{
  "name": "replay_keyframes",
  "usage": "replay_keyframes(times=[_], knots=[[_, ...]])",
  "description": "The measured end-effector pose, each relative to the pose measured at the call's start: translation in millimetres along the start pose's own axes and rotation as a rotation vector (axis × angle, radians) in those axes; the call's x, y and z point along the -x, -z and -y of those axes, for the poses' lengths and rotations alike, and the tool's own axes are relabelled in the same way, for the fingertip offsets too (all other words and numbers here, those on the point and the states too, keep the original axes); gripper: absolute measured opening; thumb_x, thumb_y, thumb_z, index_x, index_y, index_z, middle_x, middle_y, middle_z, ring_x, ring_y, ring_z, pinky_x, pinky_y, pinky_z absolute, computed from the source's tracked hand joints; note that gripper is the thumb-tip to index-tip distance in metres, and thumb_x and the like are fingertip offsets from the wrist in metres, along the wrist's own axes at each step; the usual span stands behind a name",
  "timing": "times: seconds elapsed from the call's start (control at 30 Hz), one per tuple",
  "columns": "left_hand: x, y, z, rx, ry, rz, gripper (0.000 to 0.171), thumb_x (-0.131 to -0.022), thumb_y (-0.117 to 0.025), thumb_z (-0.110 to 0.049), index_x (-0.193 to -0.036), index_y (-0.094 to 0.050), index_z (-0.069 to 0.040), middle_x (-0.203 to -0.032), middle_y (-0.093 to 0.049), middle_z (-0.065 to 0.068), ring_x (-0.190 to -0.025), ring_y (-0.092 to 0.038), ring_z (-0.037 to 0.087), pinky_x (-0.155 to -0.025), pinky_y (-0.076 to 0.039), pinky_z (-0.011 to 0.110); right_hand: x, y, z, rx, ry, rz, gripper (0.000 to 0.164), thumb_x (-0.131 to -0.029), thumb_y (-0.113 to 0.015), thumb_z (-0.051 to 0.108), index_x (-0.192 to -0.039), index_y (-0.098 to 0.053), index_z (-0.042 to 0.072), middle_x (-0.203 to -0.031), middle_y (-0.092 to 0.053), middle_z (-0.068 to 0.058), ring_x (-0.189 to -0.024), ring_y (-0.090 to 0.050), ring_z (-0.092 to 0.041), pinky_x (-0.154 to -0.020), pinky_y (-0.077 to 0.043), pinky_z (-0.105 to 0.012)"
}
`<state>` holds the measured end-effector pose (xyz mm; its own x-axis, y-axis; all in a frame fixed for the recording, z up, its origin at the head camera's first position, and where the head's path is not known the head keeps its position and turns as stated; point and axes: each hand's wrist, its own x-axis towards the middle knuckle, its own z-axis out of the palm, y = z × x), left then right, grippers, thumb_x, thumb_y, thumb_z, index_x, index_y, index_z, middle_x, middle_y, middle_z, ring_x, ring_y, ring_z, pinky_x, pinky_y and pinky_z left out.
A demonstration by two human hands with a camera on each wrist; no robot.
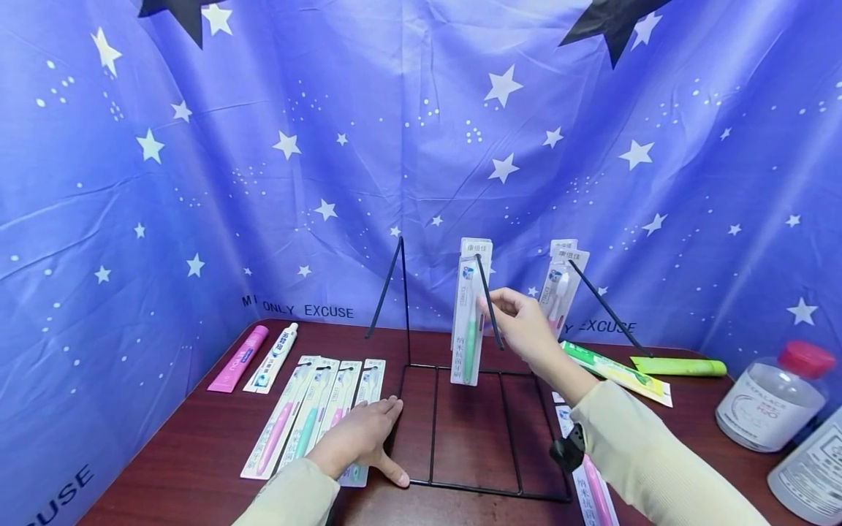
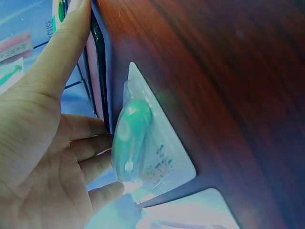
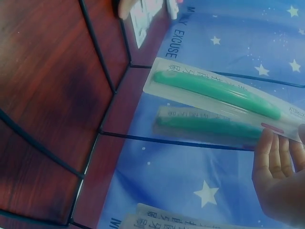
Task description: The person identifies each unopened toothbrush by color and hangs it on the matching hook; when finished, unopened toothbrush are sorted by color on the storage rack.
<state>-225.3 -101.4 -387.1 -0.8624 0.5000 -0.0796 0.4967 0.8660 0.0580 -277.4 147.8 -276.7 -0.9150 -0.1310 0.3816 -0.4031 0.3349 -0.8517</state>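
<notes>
Lying flat: four toothbrush packs (image 1: pixel 316 416); hanging from hooks: two packs (image 1: pixel 468 321).

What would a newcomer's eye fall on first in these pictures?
The packaged green toothbrush hanging on the black wire rack at the centre, pinched by the right hand. Then the left hand lying flat on the row of packaged toothbrushes on the dark wooden table.

Blue star-patterned cloth (image 1: pixel 368 146), dark red-brown table (image 1: pixel 197 453), black wire rack (image 1: pixel 434 424), green packaged toothbrush (image 1: pixel 470 343), pink tube (image 1: pixel 238 359)
</notes>
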Motion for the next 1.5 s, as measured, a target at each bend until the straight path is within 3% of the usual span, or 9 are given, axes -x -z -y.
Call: replay_keyframes(times=[0.2,0.43,0.73,0.9,1.13,1.27,1.5], knots=[[-0.8,-2.4,0.7,-0.002,0.003,0.0,0.117,-0.048,-0.071,-0.069,-0.136,-0.038,0.002,-0.139,-0.039,0.015,-0.129,-0.034,0.025,-0.102,-0.03,0.045,-6,-1,-5,-0.054,-0.003,0.005,0.031,-0.09,-0.058,0.027,-0.101,-0.061,-0.002,-0.088,-0.065,-0.016,-0.076,-0.062,-0.017,-0.065,-0.054,-0.033],[-1.4,-5.1,2.5,-0.002,-0.003,-0.002,0.118,-0.049,-0.07,-0.07,-0.136,-0.037,0.002,-0.139,-0.038,0.015,-0.129,-0.034,0.025,-0.102,-0.03,0.045,-8,-2,-6,-0.063,-0.034,0.023,0.033,-0.09,-0.056,0.029,-0.101,-0.06,-0.002,-0.092,-0.063,-0.018,-0.083,-0.061,-0.023,-0.067,-0.054,-0.033],[-2.4,-5.2,2.4,-0.006,-0.011,-0.002,0.117,-0.049,-0.07,-0.07,-0.136,-0.037,0.003,-0.139,-0.038,0.015,-0.128,-0.034,0.025,-0.102,-0.031,0.045,-1,10,-2,-0.042,-0.042,0.066,0.041,-0.093,-0.051,0.031,-0.12,-0.052,0.001,-0.115,-0.058,-0.017,-0.102,-0.058,-0.03,-0.086,-0.048,-0.038],[-2.0,-5.1,2.4,0.006,-0.011,-0.009,0.117,-0.049,-0.072,-0.068,-0.135,-0.038,0.004,-0.139,-0.039,0.016,-0.128,-0.035,0.026,-0.101,-0.03,0.046,10,23,4,-0.033,-0.038,0.118,0.042,-0.092,-0.051,0.036,-0.12,-0.053,0.005,-0.117,-0.057,-0.013,-0.106,-0.056,-0.026,-0.084,-0.049,-0.035],[-2.2,-4.3,2.7,0.021,-0.007,-0.008,0.118,-0.048,-0.073,-0.067,-0.135,-0.037,0.004,-0.139,-0.038,0.017,-0.128,-0.034,0.027,-0.102,-0.03,0.047,32,50,8,-0.019,0.019,0.229,0.033,-0.092,-0.052,0.028,-0.114,-0.056,0.003,-0.106,-0.062,-0.014,-0.099,-0.059,-0.03,-0.08,-0.05,-0.038],[-2.0,-5.4,3.2,0.022,-0.005,-0.001,0.118,-0.048,-0.072,-0.068,-0.135,-0.037,0.004,-0.139,-0.038,0.017,-0.128,-0.034,0.027,-0.102,-0.029,0.046,47,69,3,0.031,0.031,0.256,0.031,-0.092,-0.053,0.024,-0.113,-0.057,0.001,-0.104,-0.062,-0.016,-0.092,-0.062,-0.026,-0.078,-0.051,-0.037],[-2.2,-7.8,4.9,0.037,-0.01,-0.008,0.119,-0.049,-0.072,-0.068,-0.136,-0.036,0.004,-0.139,-0.037,0.018,-0.129,-0.033,0.027,-0.103,-0.029,0.046,74,103,-25,0.05,-0.068,0.231,0.036,-0.092,-0.053,0.024,-0.117,-0.054,-0.002,-0.111,-0.059,-0.017,-0.095,-0.061,-0.018,-0.08,-0.051,-0.033]])
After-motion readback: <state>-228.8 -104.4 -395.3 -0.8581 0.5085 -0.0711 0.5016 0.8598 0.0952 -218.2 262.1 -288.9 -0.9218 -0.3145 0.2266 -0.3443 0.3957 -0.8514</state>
